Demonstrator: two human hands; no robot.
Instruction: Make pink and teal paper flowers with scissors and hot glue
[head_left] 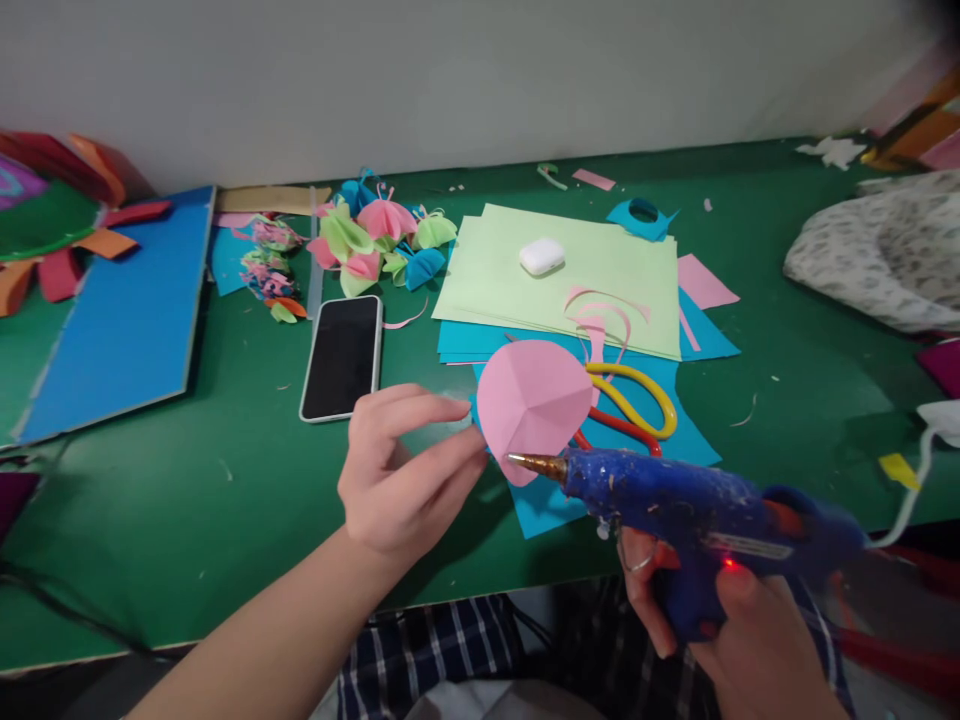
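Note:
My left hand (401, 470) pinches the left edge of a folded pink paper circle (531, 400), holding it just above the green table (225, 470). My right hand (739, 630) grips the handle of a blue hot glue gun (675, 500), finger by the orange trigger. The gun's brass nozzle touches the lower edge of the pink paper. A red light glows on the gun's handle.
Yellow and red-handled scissors (637, 400) lie on blue paper behind the pink piece. A black phone (343, 356), a stack of light green sheets (555, 290) with a white earbud case (541, 256), and several folded paper flowers (375, 240) lie farther back. A blue board (120, 320) lies at the left.

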